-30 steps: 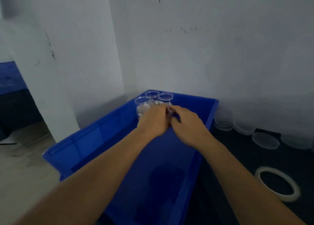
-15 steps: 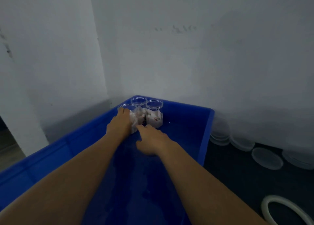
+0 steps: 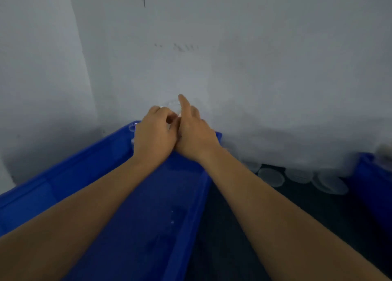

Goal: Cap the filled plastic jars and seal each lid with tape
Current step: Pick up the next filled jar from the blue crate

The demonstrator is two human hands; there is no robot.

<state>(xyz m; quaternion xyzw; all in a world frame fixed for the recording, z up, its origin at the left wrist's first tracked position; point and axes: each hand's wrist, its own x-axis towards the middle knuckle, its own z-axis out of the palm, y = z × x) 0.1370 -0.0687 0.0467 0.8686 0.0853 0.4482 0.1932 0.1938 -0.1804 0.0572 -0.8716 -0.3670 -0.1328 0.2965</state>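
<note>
Jar (image 3: 172, 106) (clear, mostly hidden) gripped between both hands (image 3: 169, 132) above the blue bin (image 3: 89, 170).

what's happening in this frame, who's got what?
A person is reaching with both bare hands to the far corner of a blue bin. The left hand and right hand meet over a clear jar, which they mostly hide; only its rim shows above the fingers. The left fingers are curled round it, and the right index finger points up past the rim. Another jar rim peeks out left of the left hand. Loose clear lids lie on the dark surface along the wall to the right.
</note>
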